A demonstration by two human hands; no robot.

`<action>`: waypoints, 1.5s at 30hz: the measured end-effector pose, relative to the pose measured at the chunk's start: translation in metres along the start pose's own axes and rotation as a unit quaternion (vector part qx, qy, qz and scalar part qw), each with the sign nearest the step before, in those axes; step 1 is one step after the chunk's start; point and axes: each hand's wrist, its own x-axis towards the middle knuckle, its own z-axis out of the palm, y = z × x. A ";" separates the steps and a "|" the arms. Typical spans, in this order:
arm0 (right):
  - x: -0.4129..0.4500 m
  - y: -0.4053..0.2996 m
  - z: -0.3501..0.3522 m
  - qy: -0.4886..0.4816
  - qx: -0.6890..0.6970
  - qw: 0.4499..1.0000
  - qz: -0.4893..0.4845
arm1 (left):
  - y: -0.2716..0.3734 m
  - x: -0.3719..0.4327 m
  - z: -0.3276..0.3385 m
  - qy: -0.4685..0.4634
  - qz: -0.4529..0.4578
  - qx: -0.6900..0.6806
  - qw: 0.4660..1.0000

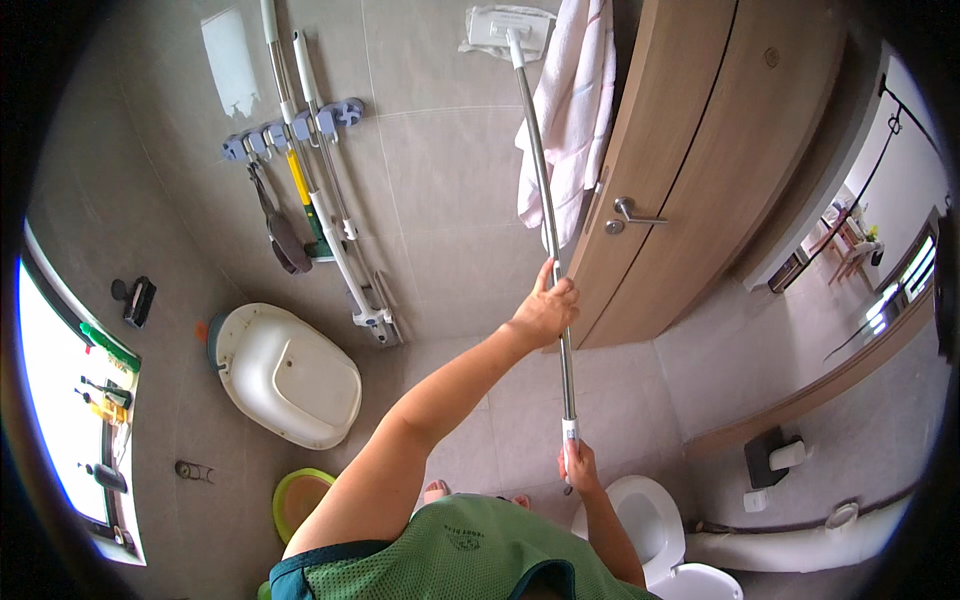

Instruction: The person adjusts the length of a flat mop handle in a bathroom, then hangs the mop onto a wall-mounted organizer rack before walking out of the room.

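A long flat mop with a metal pole (541, 166) is held between my two hands. My left hand (547, 307) wraps around the middle of the pole, arm stretched forward. Lower down, my right hand (579, 465) grips the white end handle (571, 431). At the far end the white rectangular mop head (510, 30), with a pale cloth or pad around its edges, is up against the tiled wall. Beside the pole hangs a white towel (566, 112), which the pole partly overlaps in view.
A wooden door (675, 172) with a lever handle (637, 212) stands at the right. On the wall, a holder (277, 135) carries mops and brushes. A white baby bathtub (300, 375) leans at the left, near a green-rimmed basin (289, 487). A toilet (649, 517) sits lower right.
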 end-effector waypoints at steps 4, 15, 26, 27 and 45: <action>-0.022 0.052 -0.021 -0.025 -0.077 0.997 -0.002 | 0.034 -0.026 0.041 -0.030 -0.005 -0.025 0.999; -0.088 0.154 -0.064 0.003 -0.273 0.961 0.047 | 0.107 -0.087 0.139 -0.142 -0.058 -0.190 0.970; -0.080 0.059 -0.037 0.038 -0.537 0.842 0.025 | 0.103 -0.144 0.190 -0.152 -0.232 -0.192 0.941; -0.073 0.042 -0.033 0.041 -0.538 0.841 0.022 | 0.097 -0.148 0.189 -0.153 -0.233 -0.193 0.941; -0.096 -0.054 -0.101 0.166 -0.599 0.778 0.089 | 0.139 -0.017 0.164 -0.096 -0.157 -0.334 0.924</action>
